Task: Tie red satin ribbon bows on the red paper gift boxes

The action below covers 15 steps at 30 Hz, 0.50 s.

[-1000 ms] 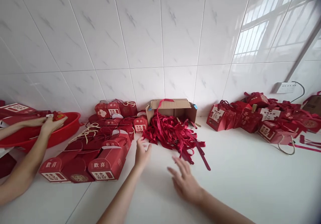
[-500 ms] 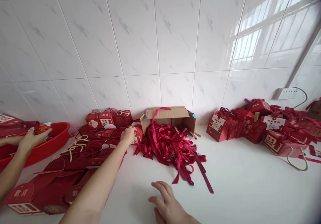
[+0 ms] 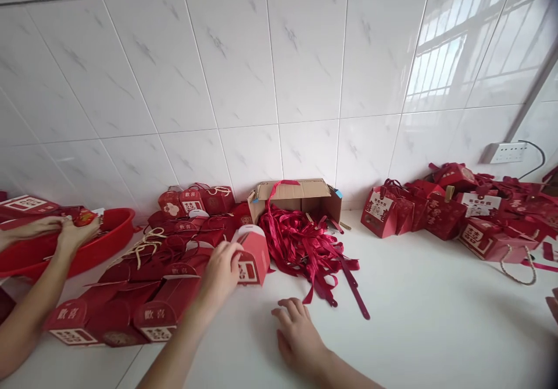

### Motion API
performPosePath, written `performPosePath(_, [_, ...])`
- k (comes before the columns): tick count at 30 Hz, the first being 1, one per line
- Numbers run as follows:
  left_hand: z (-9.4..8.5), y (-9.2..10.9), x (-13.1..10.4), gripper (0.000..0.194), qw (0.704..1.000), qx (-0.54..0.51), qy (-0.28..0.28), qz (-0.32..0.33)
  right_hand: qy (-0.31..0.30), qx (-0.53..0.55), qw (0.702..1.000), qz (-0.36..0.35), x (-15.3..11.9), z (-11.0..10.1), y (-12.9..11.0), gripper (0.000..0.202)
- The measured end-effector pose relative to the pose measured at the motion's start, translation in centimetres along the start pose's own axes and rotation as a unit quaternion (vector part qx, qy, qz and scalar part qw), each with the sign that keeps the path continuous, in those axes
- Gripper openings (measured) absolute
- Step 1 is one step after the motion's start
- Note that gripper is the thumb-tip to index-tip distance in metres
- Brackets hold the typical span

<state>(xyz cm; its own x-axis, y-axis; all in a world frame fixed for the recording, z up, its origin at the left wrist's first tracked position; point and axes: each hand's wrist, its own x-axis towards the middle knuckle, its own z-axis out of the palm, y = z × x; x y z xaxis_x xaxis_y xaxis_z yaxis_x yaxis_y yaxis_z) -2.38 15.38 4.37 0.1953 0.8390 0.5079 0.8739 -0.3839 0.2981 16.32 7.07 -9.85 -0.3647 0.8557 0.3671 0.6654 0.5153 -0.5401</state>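
Observation:
My left hand (image 3: 223, 270) is closed on a red gift box (image 3: 257, 255) with a white label and a pale top flap, held just left of the ribbons. Below the ribbon pile (image 3: 299, 249), my right hand (image 3: 299, 331) is over the white table (image 3: 418, 319), fingers apart and slightly curled, with nothing in it. The dark red ribbons spill out of an open cardboard box (image 3: 296, 189) lying on its side against the wall. Several red boxes (image 3: 113, 313) stand in rows beside my left forearm, some with rope handles.
At the left, another person's hands (image 3: 76, 235) hold a small red packet over a red basin (image 3: 117, 238). Finished-looking red bags (image 3: 379, 211) and boxes are heaped at the right, below a wall socket (image 3: 505, 152). Part of another hand (image 3: 553, 304) shows at the right edge.
My left hand has drawn a red box toward me, away from the rows near the cardboard box. My right hand has shifted slightly up and right. A hand has appeared at the right edge.

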Motion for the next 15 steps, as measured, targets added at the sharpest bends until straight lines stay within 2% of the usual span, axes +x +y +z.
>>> performPosePath(1, [0.0, 0.4, -1.8, 0.020, 0.999, -0.032, 0.002, 0.014, 0.001, -0.004, 1.000, 0.016, -0.1, -0.1, 0.1, 0.050])
performPosePath(5, [0.3, 1.3, -8.2, 0.015, 0.993, -0.104, -0.049, 0.028, 0.030, 0.001, 0.998, 0.059, -0.5, -1.4, 1.0, 0.047])
performPosePath(7, [0.3, 1.4, -10.6, 0.011, 0.991, -0.122, -0.042, 0.031, 0.050, -0.013, 0.996, 0.079, -0.7, -2.4, 1.7, 0.044])
performPosePath(11, [-0.1, 2.1, -13.4, 0.008, 0.988, -0.144, -0.027, 0.042, 0.078, -0.066, 0.988, 0.112, -0.7, -4.4, 3.0, 0.051])
performPosePath(15, [-0.5, 3.7, -14.8, 0.013, 0.985, -0.148, -0.048, 0.074, 0.077, -0.079, 0.984, 0.142, -0.6, -5.4, 4.2, 0.053])
